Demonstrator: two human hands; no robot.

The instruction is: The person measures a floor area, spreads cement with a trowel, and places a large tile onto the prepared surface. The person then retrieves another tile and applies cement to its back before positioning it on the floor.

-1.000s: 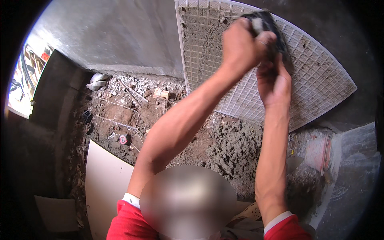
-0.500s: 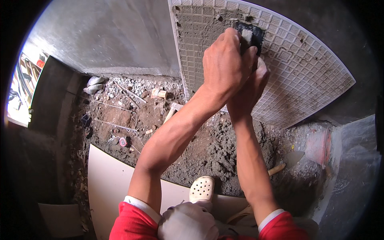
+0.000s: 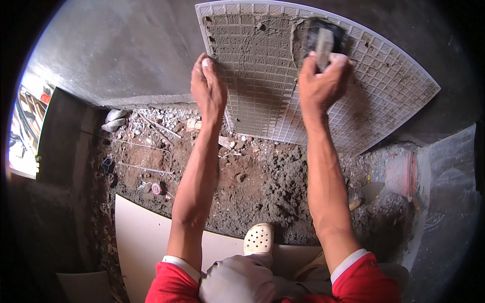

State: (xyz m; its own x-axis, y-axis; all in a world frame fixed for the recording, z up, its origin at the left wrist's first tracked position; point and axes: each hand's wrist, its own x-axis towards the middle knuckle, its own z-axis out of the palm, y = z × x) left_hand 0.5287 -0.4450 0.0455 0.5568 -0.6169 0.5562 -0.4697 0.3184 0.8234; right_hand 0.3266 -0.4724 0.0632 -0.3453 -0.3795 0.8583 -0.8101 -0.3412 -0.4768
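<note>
A large white tile [image 3: 389, 83] leans against the far wall, its gridded back toward me and wet grey mortar [image 3: 247, 55] over the left part. My right hand [image 3: 323, 83] is closed round the pale handle of a dark, blurred hand float [image 3: 309, 43], which is over the upper middle of the tile at the mortar's right edge. My left hand [image 3: 208, 91] is beside the tile's left edge, fingers stretched upward and holding no tool. Whether the fingertips touch the edge, I cannot tell.
Loose wet mortar [image 3: 288, 192] is heaped on the dirt floor below the tile. A trowel [image 3: 371, 191] and a reddish bucket [image 3: 401, 174] are at right. A tape measure [image 3: 156, 188] and string [image 3: 144, 168] lie at left. Another pale tile [image 3: 146, 227] lies near my shoe [image 3: 258, 239].
My left hand has let go of the float and moved left to the tile's edge. The right hand keeps hold of the float, slightly farther right. The view has shifted a little.
</note>
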